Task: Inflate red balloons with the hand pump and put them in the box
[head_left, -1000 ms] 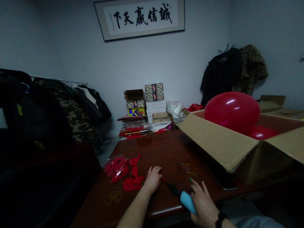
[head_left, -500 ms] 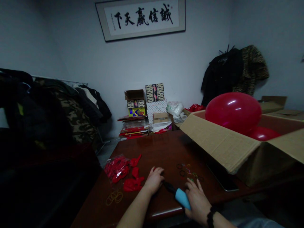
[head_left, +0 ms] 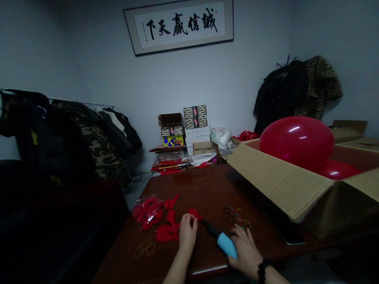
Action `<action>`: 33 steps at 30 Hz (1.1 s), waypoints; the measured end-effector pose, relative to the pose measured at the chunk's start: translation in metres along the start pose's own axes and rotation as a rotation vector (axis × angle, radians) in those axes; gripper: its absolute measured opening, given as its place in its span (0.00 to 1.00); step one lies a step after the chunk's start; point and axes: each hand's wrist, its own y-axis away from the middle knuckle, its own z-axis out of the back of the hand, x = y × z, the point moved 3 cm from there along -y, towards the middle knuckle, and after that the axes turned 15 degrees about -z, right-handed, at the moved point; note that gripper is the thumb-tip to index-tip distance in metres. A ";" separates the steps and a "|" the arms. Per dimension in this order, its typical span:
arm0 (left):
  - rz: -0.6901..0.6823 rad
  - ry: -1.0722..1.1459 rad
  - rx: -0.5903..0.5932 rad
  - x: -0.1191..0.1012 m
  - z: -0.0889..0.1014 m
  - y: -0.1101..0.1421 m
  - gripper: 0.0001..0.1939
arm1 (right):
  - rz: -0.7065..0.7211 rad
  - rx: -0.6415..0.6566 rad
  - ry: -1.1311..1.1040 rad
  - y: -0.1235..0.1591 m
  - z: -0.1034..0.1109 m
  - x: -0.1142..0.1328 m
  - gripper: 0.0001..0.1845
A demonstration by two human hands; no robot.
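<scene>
My right hand (head_left: 246, 246), with a dark beaded bracelet at the wrist, grips the light-blue barrel of a hand balloon pump (head_left: 227, 245). Its black nozzle points up and left, with a deflated red balloon (head_left: 194, 213) at its tip. Beside that balloon is my left hand (head_left: 187, 230), thumb and fingers slightly apart and bent, nothing visible between them. Other limp red balloons (head_left: 167, 232) lie just left of it, near a clear bag of red balloons (head_left: 148, 211). Tan rubber bands (head_left: 144, 248) lie closer to the table's left edge.
On the right, an open cardboard box (head_left: 278, 185) contains inflated red balloons (head_left: 297, 140). A dark phone (head_left: 282, 227) lies beside it, and small coloured bands (head_left: 237, 215) are scattered beyond my right hand. The wooden table (head_left: 201, 185) has boxes stacked behind its far edge.
My left hand has drawn back left from the pump's nozzle, uncovering the red balloon at its tip. My right hand stays on the pump. The view has shifted slightly.
</scene>
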 end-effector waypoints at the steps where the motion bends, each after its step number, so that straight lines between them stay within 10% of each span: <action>1: 0.127 0.113 -0.047 0.005 -0.002 0.005 0.06 | -0.002 0.005 0.000 0.001 0.001 0.001 0.26; 5: 0.781 0.734 -0.124 0.016 -0.021 0.027 0.13 | 0.003 0.018 -0.013 0.005 0.007 0.006 0.26; 9: 1.053 1.093 -0.137 0.011 -0.035 0.031 0.18 | 0.020 0.001 -0.039 0.008 0.009 0.010 0.24; 20: 0.976 1.585 -0.326 0.011 -0.068 0.019 0.09 | 0.023 0.041 -0.046 0.010 0.007 0.018 0.23; 33: 1.005 1.304 -0.200 0.007 -0.056 0.028 0.12 | -0.001 0.043 -0.046 0.008 0.003 0.020 0.25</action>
